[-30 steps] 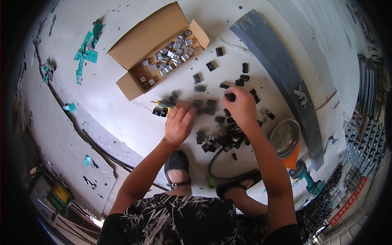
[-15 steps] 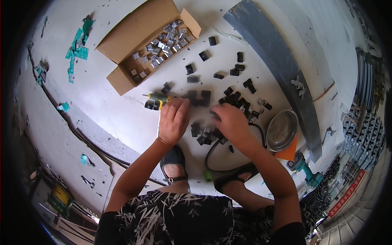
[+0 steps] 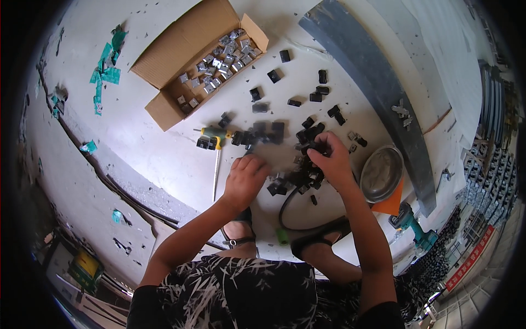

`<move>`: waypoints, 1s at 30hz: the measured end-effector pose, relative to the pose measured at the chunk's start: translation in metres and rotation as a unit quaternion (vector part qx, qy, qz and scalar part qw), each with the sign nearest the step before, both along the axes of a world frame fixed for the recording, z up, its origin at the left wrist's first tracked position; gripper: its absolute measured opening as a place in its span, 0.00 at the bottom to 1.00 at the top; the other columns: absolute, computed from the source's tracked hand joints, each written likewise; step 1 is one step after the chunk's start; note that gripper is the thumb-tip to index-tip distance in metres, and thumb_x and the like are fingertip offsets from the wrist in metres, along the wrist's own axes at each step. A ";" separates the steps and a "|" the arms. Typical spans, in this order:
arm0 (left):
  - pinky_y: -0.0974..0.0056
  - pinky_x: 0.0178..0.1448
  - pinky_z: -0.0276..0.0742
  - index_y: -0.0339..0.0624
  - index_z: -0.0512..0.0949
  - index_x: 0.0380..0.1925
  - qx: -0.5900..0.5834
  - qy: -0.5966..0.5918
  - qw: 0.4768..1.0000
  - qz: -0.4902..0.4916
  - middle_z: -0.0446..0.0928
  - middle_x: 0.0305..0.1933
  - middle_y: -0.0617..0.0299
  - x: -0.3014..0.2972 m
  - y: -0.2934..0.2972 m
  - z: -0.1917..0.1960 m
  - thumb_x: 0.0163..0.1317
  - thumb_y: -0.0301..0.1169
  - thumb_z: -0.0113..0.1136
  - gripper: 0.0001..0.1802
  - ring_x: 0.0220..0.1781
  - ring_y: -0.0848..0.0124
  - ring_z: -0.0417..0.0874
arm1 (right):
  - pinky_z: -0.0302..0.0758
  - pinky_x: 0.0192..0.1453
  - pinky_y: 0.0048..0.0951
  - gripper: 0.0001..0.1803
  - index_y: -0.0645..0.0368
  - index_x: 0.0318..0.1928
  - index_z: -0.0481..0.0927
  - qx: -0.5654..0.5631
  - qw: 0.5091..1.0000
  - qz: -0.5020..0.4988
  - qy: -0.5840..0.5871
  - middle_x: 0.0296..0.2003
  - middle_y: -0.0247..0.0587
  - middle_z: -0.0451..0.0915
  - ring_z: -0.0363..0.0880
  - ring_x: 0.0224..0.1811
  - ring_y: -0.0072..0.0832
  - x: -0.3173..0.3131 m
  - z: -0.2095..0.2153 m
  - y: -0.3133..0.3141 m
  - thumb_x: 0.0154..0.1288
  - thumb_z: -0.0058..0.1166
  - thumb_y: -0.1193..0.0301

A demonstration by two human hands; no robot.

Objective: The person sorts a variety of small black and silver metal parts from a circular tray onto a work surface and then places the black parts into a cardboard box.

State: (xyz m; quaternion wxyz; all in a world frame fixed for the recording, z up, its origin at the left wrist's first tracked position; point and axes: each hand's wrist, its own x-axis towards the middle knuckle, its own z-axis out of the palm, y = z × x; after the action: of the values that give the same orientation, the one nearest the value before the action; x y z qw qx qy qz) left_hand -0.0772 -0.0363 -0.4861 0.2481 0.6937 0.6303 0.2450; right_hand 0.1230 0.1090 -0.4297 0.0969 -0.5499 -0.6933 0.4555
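My right hand [image 3: 335, 162] pinches a small black block [image 3: 315, 146] between thumb and fingers, over a loose pile of similar black pieces [image 3: 298, 178]. Left of that pile, my left hand [image 3: 246, 180] hovers with its fingers curled down; whatever they hold, if anything, is hidden. Just beyond the left hand lies a row of black blocks [image 3: 255, 133], partly smeared. Beside it are a screwdriver with a yellow and green handle [image 3: 215, 132] and a long pale-shafted tool with a yellow end [image 3: 217, 164].
An open cardboard box [image 3: 175, 52] holds several shiny metal clips [image 3: 222, 63]. To the right are a long curved grey strip [image 3: 372, 82], a metal bowl [image 3: 382, 174] on orange material and a teal power tool [image 3: 412, 227]. A black cable [image 3: 285, 211] curls near my feet.
My left hand has drawn back toward me and slightly right, uncovering the pale-shafted tool. My right hand has moved right and now shows a black block in its fingers.
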 end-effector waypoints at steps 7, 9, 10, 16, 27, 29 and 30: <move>0.55 0.54 0.72 0.46 0.78 0.46 0.059 0.032 0.993 0.098 0.78 0.45 0.60 -0.018 0.014 0.003 0.52 0.25 0.63 0.19 0.49 0.59 0.78 | 0.75 0.38 0.29 0.14 0.61 0.43 0.78 -0.356 0.913 -0.145 0.138 0.35 0.34 0.78 0.77 0.34 0.27 0.013 -0.003 -0.012 0.57 0.64 0.73; 0.56 0.53 0.73 0.46 0.78 0.47 0.063 0.024 0.991 0.116 0.78 0.44 0.60 -0.022 0.016 0.013 0.52 0.24 0.63 0.19 0.48 0.59 0.78 | 0.76 0.39 0.35 0.14 0.57 0.42 0.80 -0.025 0.994 0.091 -0.053 0.34 0.39 0.77 0.79 0.35 0.34 0.002 -0.009 -0.023 0.56 0.66 0.71; 0.57 0.52 0.73 0.46 0.78 0.48 0.069 0.016 0.988 0.134 0.78 0.44 0.60 -0.024 0.015 0.016 0.53 0.23 0.64 0.20 0.47 0.60 0.79 | 0.76 0.39 0.35 0.14 0.57 0.42 0.80 -0.026 0.994 0.090 -0.052 0.34 0.39 0.77 0.79 0.35 0.34 -0.003 -0.013 -0.028 0.56 0.66 0.71; 0.58 0.52 0.74 0.44 0.79 0.49 0.068 0.032 0.984 0.160 0.78 0.42 0.59 -0.031 0.006 0.023 0.54 0.19 0.65 0.21 0.45 0.60 0.79 | 0.76 0.39 0.37 0.14 0.58 0.38 0.79 0.133 0.957 0.192 -0.172 0.32 0.43 0.74 0.79 0.37 0.42 -0.005 -0.020 -0.029 0.50 0.68 0.73; 0.56 0.49 0.76 0.43 0.79 0.47 0.064 -0.031 0.986 0.151 0.78 0.41 0.58 -0.015 0.005 0.016 0.51 0.17 0.63 0.21 0.44 0.58 0.80 | 0.77 0.44 0.31 0.11 0.58 0.41 0.80 -0.050 0.984 0.169 0.000 0.38 0.39 0.79 0.80 0.41 0.34 0.015 0.008 -0.010 0.57 0.63 0.76; 0.56 0.49 0.76 0.43 0.79 0.47 0.059 -0.036 0.986 0.149 0.78 0.41 0.58 -0.014 0.005 0.015 0.51 0.17 0.63 0.21 0.44 0.58 0.80 | 0.77 0.45 0.37 0.12 0.56 0.40 0.81 0.048 0.955 0.280 -0.088 0.39 0.42 0.76 0.77 0.43 0.44 0.003 0.003 -0.018 0.54 0.66 0.73; 0.56 0.49 0.77 0.42 0.79 0.47 0.056 -0.040 0.987 0.146 0.78 0.41 0.57 -0.014 0.006 0.016 0.50 0.16 0.62 0.21 0.44 0.57 0.80 | 0.77 0.45 0.37 0.12 0.56 0.40 0.81 0.050 0.955 0.280 -0.089 0.39 0.42 0.76 0.77 0.43 0.44 0.001 -0.004 -0.023 0.54 0.66 0.73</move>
State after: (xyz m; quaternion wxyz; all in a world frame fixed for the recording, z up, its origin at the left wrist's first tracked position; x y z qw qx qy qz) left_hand -0.0910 -0.0308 -0.4706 0.1959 0.5964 0.6998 0.3409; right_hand 0.1239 0.0863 -0.4338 -0.0692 -0.3668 -0.8471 0.3783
